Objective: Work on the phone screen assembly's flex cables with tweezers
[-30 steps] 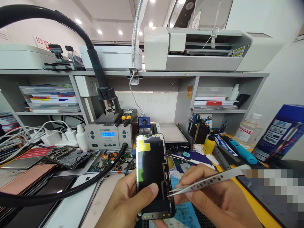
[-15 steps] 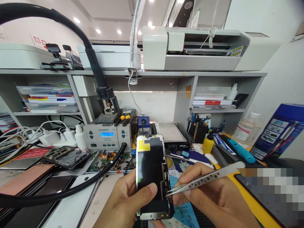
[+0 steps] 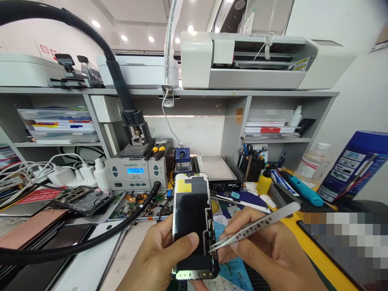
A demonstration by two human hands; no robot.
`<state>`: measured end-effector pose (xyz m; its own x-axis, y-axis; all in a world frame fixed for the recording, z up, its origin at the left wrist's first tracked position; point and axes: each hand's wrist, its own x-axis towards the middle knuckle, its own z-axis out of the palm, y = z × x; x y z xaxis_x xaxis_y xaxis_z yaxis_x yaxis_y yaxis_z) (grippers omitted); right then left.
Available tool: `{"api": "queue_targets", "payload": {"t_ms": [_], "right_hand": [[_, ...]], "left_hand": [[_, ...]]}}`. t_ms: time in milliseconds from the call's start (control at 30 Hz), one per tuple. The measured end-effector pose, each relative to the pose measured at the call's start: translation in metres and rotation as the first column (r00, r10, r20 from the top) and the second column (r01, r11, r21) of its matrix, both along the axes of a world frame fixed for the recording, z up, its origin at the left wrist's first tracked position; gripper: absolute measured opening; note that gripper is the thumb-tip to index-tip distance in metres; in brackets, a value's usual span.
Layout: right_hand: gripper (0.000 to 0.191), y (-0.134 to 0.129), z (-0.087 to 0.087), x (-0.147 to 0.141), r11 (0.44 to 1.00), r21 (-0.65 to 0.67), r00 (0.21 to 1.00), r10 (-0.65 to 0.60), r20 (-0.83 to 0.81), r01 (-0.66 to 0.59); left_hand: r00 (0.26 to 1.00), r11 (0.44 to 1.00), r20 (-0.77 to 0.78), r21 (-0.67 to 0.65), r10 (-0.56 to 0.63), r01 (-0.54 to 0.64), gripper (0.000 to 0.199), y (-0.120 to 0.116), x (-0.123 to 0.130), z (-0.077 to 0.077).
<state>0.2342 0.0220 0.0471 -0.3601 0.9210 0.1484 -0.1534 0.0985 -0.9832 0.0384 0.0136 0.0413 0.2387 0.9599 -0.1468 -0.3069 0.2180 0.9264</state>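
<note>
Held upright in front of me is a phone screen assembly (image 3: 190, 218), its black inner side toward me, with a yellow sticker near the top and flex cables down its right edge. My left hand (image 3: 163, 250) grips it from the left, thumb pressed across its lower middle and other fingers behind. Between the thumb and fingers of my right hand (image 3: 260, 246) is a pair of silver tweezers (image 3: 257, 226) with holes along the arms. The tweezer tips sit at the lower right edge of the screen, over the flex cable; whether they pinch anything is too small to tell.
Several phones and panels lie at left, crossed by a thick black hose (image 3: 100, 238). Behind stand a hot-air station (image 3: 136, 173) and a tray of circuit boards (image 3: 121, 206). At right are a yellow bottle (image 3: 264, 182), a clear bottle (image 3: 312, 165) and a blue can (image 3: 354, 165).
My right hand and the tweezers have shifted slightly left and down, the tips now further over the screen's lower right edge. My left hand keeps its hold on the screen.
</note>
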Motion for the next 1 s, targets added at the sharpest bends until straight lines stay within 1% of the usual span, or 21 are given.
{"api": "queue_targets", "payload": {"t_ms": [167, 333, 467, 567, 700, 800, 900, 1000], "right_hand": [[0.019, 0.0008, -0.0012, 0.0029, 1.0, -0.009, 1.0, 0.004, -0.019, -0.004], [0.019, 0.0018, -0.0025, 0.0006, 1.0, -0.015, 0.999, 0.027, -0.023, -0.027], [0.02, 0.0023, -0.0021, -0.0005, 0.999, -0.025, 0.999, 0.032, 0.002, -0.032], [0.022, 0.0031, -0.0027, 0.0008, 1.0, -0.014, 0.999, 0.026, 0.032, -0.026], [0.027, 0.0047, -0.0046, 0.0023, 0.998, -0.034, 0.999, 0.052, 0.012, -0.051], [0.027, 0.0046, -0.0056, 0.002, 0.999, -0.03, 0.999, 0.044, 0.013, -0.044], [0.025, 0.0041, -0.0054, 0.0017, 0.999, -0.019, 0.999, 0.037, 0.02, -0.037], [0.025, 0.0045, -0.0041, 0.0018, 0.999, -0.012, 0.999, 0.039, 0.03, -0.039]], "left_hand": [[1.0, 1.0, 0.0, 0.008, -0.018, 0.018, 0.036, -0.0011, 0.0001, 0.0031], [0.999, 0.999, -0.004, 0.019, -0.038, 0.038, 0.035, -0.0012, -0.0004, 0.0027], [0.999, 0.999, -0.03, 0.037, -0.029, 0.031, 0.034, -0.0009, -0.0008, 0.0003], [0.999, 1.0, -0.045, 0.02, -0.021, 0.022, 0.036, -0.0009, -0.0012, -0.0002], [0.999, 1.0, -0.049, 0.013, -0.021, 0.021, 0.039, -0.0015, -0.0004, 0.0028], [0.999, 0.999, -0.031, 0.025, -0.04, 0.041, 0.034, -0.0015, 0.0003, 0.0044], [0.999, 0.998, -0.021, 0.044, -0.039, 0.04, 0.033, -0.001, 0.0004, 0.0025], [0.999, 0.998, -0.014, 0.061, -0.034, 0.035, 0.035, -0.0009, 0.0001, -0.0004]]}}
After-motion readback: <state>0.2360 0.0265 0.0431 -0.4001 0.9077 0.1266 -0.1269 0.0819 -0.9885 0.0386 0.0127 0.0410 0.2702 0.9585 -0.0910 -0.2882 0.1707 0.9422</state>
